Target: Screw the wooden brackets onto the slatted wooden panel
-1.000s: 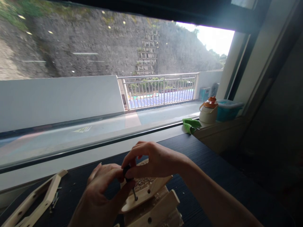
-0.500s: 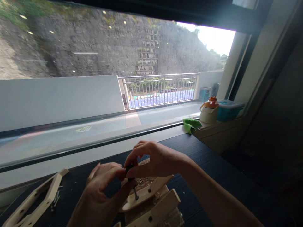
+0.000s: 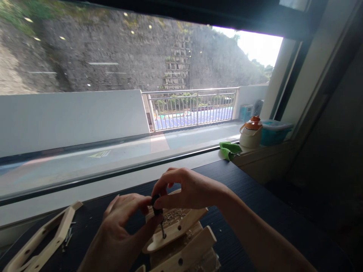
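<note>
Dark wood-grain surface (image 3: pixel 255 211) set against a wide window (image 3: pixel 85 151), seen from the worker's head. At bottom centre, a pale block (image 3: pixel 195 247) with drilled holes lies under a curved board (image 3: pixel 178 228). The board rests tilted on the block, its holed face turned up toward the worker, so the tool can meet it from above. Wood crumbs (image 3: pixel 172 216) lie on the board's far part.

A small driver (image 3: pixel 157 202) stands nearly upright, its thin shaft tip set into the board near the low end. The left hand (image 3: pixel 119 226), at lower centre-left, pinches the dark handle between thumb and forefinger, likely steadying it. The right hand (image 3: pixel 190 189) arches over from the right, fingertips closed on the handle's top, a grip suited to twisting. The hands nearly touch at the tool.

At lower left, well apart, lies a slotted frame (image 3: pixel 42 241) with loose screws (image 3: pixel 66 238) just beside it, within reach.

Farther off, at middle right, a green cloth (image 3: pixel 229 150) lies at the surface's far corner; beyond it, a white pot (image 3: pixel 250 133) with an orange lid touches a teal box (image 3: pixel 273 132) on the ledge.

Through the glass: a railing (image 3: pixel 193 107) at centre and a rock face (image 3: pixel 113 49) across the top.
</note>
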Tool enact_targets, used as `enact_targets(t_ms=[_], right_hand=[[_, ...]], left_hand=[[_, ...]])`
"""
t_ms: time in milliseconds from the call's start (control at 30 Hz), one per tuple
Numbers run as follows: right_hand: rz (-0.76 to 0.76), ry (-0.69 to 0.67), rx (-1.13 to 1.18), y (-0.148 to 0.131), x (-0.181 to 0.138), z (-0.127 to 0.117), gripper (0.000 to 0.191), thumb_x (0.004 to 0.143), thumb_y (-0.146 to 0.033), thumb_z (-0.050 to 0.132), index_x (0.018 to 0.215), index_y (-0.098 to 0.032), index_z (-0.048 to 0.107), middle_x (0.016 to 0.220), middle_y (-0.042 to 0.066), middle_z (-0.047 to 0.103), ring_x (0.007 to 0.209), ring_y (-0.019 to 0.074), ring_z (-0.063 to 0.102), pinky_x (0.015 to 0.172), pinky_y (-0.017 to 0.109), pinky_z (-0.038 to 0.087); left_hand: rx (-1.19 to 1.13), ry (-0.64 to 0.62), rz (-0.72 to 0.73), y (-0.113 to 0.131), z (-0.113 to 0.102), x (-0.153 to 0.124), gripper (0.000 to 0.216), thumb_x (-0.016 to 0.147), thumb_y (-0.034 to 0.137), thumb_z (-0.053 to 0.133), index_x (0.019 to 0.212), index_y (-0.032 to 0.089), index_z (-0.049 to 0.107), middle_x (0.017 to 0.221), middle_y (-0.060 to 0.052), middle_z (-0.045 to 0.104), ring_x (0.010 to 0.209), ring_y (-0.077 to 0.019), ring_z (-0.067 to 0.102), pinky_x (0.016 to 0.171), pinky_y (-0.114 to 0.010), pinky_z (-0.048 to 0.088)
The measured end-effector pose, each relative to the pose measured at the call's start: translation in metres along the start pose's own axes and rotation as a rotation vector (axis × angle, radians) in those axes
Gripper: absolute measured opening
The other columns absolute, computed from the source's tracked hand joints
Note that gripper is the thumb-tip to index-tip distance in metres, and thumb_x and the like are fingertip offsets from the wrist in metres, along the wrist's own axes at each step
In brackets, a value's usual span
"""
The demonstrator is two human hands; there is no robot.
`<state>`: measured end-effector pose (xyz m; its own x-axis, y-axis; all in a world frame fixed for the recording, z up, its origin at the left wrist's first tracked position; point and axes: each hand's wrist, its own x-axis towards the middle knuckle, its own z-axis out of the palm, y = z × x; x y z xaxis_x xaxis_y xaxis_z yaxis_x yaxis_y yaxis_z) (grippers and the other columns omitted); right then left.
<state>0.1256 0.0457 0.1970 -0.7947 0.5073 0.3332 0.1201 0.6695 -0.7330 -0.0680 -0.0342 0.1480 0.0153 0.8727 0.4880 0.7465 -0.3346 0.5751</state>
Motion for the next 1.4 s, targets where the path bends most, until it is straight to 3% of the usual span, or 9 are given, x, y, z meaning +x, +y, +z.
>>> enact_targets(t_ms=[133, 267, 433, 533, 833, 1167, 1400], right_hand=[[0.027, -0.008, 0.008, -0.003, 0.000, 0.000, 0.020, 0.079, -0.031, 0.070, 0.092, -0.016, 0.071, 0.083, 0.003, 0.063, 0.086, 0.0146, 0.058, 0.072, 0.022, 0.044], [0.044, 0.003, -0.002, -0.003, 0.000, 0.001, 0.024, 0.077, -0.036, 0.072, 0.090, -0.016, 0.071, 0.083, 0.002, 0.063, 0.083, 0.0148, 0.058, 0.071, 0.022, 0.045], [-0.113, -0.019, -0.027, 0.002, 0.000, 0.000, 0.026, 0.083, -0.027, 0.067, 0.105, -0.014, 0.071, 0.082, 0.002, 0.063, 0.087, 0.0142, 0.057, 0.078, 0.023, 0.044], [-0.171, -0.020, -0.019, 0.004, 0.000, 0.000, 0.020, 0.084, -0.020, 0.064, 0.101, -0.013, 0.071, 0.081, 0.002, 0.063, 0.086, 0.0132, 0.057, 0.082, 0.023, 0.044], [-0.051, 0.010, -0.013, -0.001, 0.000, 0.004, 0.022, 0.081, -0.028, 0.068, 0.099, -0.015, 0.070, 0.083, 0.002, 0.063, 0.083, 0.0128, 0.058, 0.070, 0.020, 0.044], [-0.072, -0.030, 0.007, 0.000, 0.000, 0.002, 0.020, 0.082, -0.026, 0.067, 0.099, -0.015, 0.071, 0.083, 0.003, 0.064, 0.090, 0.0153, 0.058, 0.081, 0.024, 0.045], [-0.025, 0.015, -0.024, -0.003, -0.001, 0.004, 0.021, 0.080, -0.031, 0.070, 0.093, -0.015, 0.069, 0.082, 0.002, 0.064, 0.081, 0.0138, 0.059, 0.069, 0.022, 0.044]], left_hand=[[-0.006, 0.020, 0.029, 0.003, 0.001, 0.001, 0.031, 0.074, 0.057, 0.064, 0.077, 0.027, 0.071, 0.084, -0.001, 0.070, 0.082, -0.0240, 0.064, 0.076, -0.036, 0.049], [-0.006, 0.015, 0.054, -0.002, 0.004, -0.002, 0.024, 0.077, 0.051, 0.066, 0.078, 0.028, 0.070, 0.086, 0.000, 0.070, 0.087, -0.0227, 0.062, 0.077, -0.034, 0.048], [-0.013, 0.055, 0.095, -0.009, 0.004, -0.003, 0.018, 0.076, 0.046, 0.068, 0.076, 0.028, 0.069, 0.090, 0.000, 0.069, 0.088, -0.0216, 0.062, 0.076, -0.031, 0.048], [-0.021, 0.051, 0.081, -0.008, 0.004, -0.003, 0.018, 0.076, 0.046, 0.067, 0.075, 0.028, 0.069, 0.090, 0.000, 0.068, 0.086, -0.0215, 0.063, 0.075, -0.031, 0.049], [-0.049, -0.094, 0.002, 0.000, -0.004, -0.002, 0.020, 0.080, 0.044, 0.063, 0.083, 0.027, 0.073, 0.096, -0.001, 0.070, 0.095, -0.0217, 0.063, 0.081, -0.028, 0.051], [-0.039, -0.010, 0.020, -0.004, 0.000, -0.002, 0.023, 0.072, 0.046, 0.070, 0.081, 0.025, 0.073, 0.097, -0.002, 0.069, 0.090, -0.0230, 0.064, 0.078, -0.029, 0.055], [-0.034, -0.076, 0.019, 0.000, 0.001, 0.000, 0.024, 0.077, 0.049, 0.065, 0.084, 0.028, 0.074, 0.094, -0.002, 0.071, 0.091, -0.0237, 0.065, 0.078, -0.030, 0.055]])
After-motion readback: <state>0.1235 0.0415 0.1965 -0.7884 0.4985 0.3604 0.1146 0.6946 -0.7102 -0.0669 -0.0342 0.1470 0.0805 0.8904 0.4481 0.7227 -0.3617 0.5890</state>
